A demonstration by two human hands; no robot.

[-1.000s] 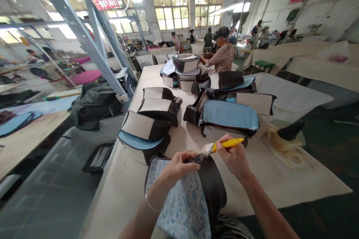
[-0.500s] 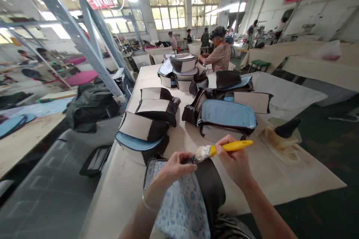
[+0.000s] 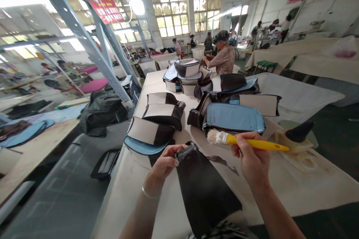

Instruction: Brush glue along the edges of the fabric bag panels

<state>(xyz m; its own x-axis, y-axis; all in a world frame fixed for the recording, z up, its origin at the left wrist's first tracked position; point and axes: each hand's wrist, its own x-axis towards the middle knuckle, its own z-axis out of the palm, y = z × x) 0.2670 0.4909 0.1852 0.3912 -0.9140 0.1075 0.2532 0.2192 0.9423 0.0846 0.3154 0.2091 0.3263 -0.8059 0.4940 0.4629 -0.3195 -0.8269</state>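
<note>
Left hand [image 3: 165, 162]: closed in a pinch, the thumb and fingers being set on the upper left corner of a black leather-look bag piece [image 3: 206, 185]. A pale bangle [image 3: 150, 195] is worn at the wrist.

Bag piece: held slantwise over the near part of the cream-topped worktable [image 3: 165, 209], its far end raised toward the hand, its near end brought close to the person's striped clothing [image 3: 224, 230].

Right hand [image 3: 254, 160]: closed round the yellow handle of a paintbrush [image 3: 259, 144]. The brush is held nearly level, its whitish, clotted bristles being pointed left, near the gripped end of the bag piece and apart from it.

Beyond the left hand: black-and-cream bag bodies [image 3: 158, 110] laid in a row, the nearest shown with a light-blue panel [image 3: 147, 147].

Beyond the brush: a light-blue bag panel [image 3: 234, 117], placed among further pieces.

Right side: a black cone-shaped object [image 3: 300, 132], set beside stained plastic sheeting [image 3: 298, 158].

Far end: a heaped stack of bag bodies [image 3: 188, 70], by which a co-worker [image 3: 224, 59] is seen.
</note>
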